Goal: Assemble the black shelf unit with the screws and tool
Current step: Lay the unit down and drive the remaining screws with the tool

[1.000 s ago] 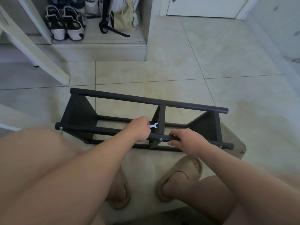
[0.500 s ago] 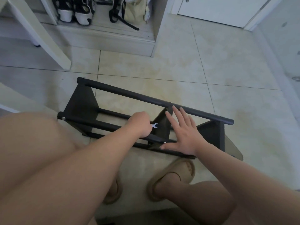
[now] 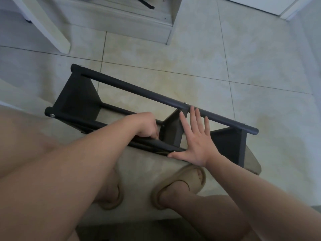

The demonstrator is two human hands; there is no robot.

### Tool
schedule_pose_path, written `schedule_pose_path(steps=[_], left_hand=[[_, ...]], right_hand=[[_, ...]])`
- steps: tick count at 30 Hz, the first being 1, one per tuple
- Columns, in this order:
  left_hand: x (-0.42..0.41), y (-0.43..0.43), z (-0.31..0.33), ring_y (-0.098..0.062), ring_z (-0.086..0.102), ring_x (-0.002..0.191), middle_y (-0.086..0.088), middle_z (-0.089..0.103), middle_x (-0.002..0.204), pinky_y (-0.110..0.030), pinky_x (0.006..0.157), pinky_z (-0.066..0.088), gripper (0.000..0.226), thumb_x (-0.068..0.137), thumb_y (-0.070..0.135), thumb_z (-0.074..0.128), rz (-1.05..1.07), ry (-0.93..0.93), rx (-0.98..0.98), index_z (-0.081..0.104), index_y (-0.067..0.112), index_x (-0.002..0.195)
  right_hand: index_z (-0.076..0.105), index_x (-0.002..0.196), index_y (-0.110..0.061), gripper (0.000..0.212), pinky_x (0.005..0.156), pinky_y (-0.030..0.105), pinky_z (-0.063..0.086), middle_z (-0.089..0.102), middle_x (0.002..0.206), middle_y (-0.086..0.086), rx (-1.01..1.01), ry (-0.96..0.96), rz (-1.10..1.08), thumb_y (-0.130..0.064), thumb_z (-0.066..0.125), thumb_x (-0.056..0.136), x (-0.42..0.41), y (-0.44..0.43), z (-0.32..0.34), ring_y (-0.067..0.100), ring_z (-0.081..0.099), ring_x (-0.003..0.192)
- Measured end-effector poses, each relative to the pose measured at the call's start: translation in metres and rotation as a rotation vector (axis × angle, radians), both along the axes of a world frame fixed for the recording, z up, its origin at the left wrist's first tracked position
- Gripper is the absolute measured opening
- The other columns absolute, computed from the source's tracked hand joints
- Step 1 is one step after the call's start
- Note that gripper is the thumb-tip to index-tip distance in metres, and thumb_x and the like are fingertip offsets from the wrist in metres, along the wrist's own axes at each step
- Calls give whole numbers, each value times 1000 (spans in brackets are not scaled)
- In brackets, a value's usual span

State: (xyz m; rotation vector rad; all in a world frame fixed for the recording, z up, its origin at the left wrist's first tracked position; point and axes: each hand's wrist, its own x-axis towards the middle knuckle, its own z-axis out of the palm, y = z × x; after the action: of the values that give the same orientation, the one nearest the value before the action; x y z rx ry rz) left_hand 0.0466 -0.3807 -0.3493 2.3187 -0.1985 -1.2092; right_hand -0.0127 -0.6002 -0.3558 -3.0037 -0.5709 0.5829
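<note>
**Listener:** What is in front of your head camera?

**Operator:** I see a pale tiled floor [image 3: 225, 49] from above. A beige mat [image 3: 139, 171] lies on its near part, under the person's feet. The black shelf unit [image 3: 132, 87] lies on the floor at the mat's far edge and runs from far left to near right. It has a long far rail, a near rail [image 3: 73, 118], a left end panel [image 3: 78, 100], a right end panel [image 3: 227, 145] and a centre divider [image 3: 172, 133] between the rails. A white furniture leg [image 3: 46, 26] slants at the far left, well apart from the unit.

**Listener:** And the hands?

**Operator:** Both bare forearms reach in from the near edge. The right hand [image 3: 196, 146] lies flat over the gap just right of the divider. Its fingers are straight and spread and hold nothing. The fingertips [image 3: 192, 109] reach the far rail, and the thumb rests at the near rail. The left hand [image 3: 145, 124] sits at the near rail, just left of the divider. Its fingers are curled downward, and I cannot tell whether they grip anything, because the hand hides what is under it.

**Listener:** Anything smaller?

**Operator:** Two tan sandals are on the mat, the right one [image 3: 180, 185] just near the right hand and the left one [image 3: 112, 200] partly behind the left forearm. I can also see a silver screw head [image 3: 52, 115] at the near rail's left end. Another screw head [image 3: 185, 102] sits on the far rail above the divider.
</note>
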Motion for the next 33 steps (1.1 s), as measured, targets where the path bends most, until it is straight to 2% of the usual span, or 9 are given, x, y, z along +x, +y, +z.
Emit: schedule_pose_path(steps=[3,4,7,11,14,18,22,27,33], left_hand=[[3,1,-7,-10,68,81,17,71,70,-28,78,53,14,82,22,78,86,7,-86,81,23,96],[3,1,-11,-9,69,78,16,71,65,-27,75,54,12,82,19,77,135,27,-129,81,22,92],[1,-3,-17,-14,72,76,2,74,71,-26,71,59,8,86,10,71,297,134,-284,77,15,88],[2,-10,-16,-12,72,80,-4,76,91,-23,64,54,8,94,16,66,433,260,-379,70,16,87],[1,-13,-15,-11,75,77,1,77,78,-26,69,54,7,96,19,64,501,334,-436,67,13,93],[-4,-22,-18,-7,73,68,4,74,69,-23,65,52,8,93,20,70,546,227,-433,66,15,88],[-6,-30,-21,-6,71,71,4,75,78,-22,63,49,7,89,25,74,579,149,-426,70,20,88],[-5,-30,-22,0,68,62,11,74,68,-22,63,47,8,91,26,72,583,157,-421,72,18,94],[-6,-29,-20,0,67,61,12,73,67,-22,61,44,6,93,25,70,549,159,-427,71,20,88]], right_hand=[[-20,159,-24,131,122,58,-13,-33,163,12,35,5,0,-99,36,67,1,-2,0,28,-34,149],[-19,159,-24,130,122,58,-12,-32,163,12,44,-1,2,-98,37,68,1,-2,0,28,-33,150],[-14,161,-23,129,123,58,-11,-29,164,13,72,-20,2,-97,39,69,0,-1,-2,28,-30,151],[-6,162,-22,128,123,57,-11,-24,166,14,108,-38,-5,-95,42,69,-1,-1,-3,28,-27,152],[-5,163,-23,128,123,56,-11,-22,167,14,116,-45,-5,-94,43,69,-2,-1,-4,28,-25,153],[-4,163,-23,127,123,55,-12,-20,167,14,123,-59,-8,-95,42,69,-3,-2,-6,29,-24,153],[-5,162,-24,126,123,54,-12,-21,167,14,121,-66,-9,-96,40,69,-2,-3,-6,29,-23,153],[-3,163,-23,126,123,54,-11,-19,167,14,131,-78,-11,-96,41,69,-2,-3,-8,29,-22,154],[-2,163,-23,126,124,56,-8,-18,167,14,130,-80,-9,-96,40,69,-3,-3,-8,28,-22,154]])
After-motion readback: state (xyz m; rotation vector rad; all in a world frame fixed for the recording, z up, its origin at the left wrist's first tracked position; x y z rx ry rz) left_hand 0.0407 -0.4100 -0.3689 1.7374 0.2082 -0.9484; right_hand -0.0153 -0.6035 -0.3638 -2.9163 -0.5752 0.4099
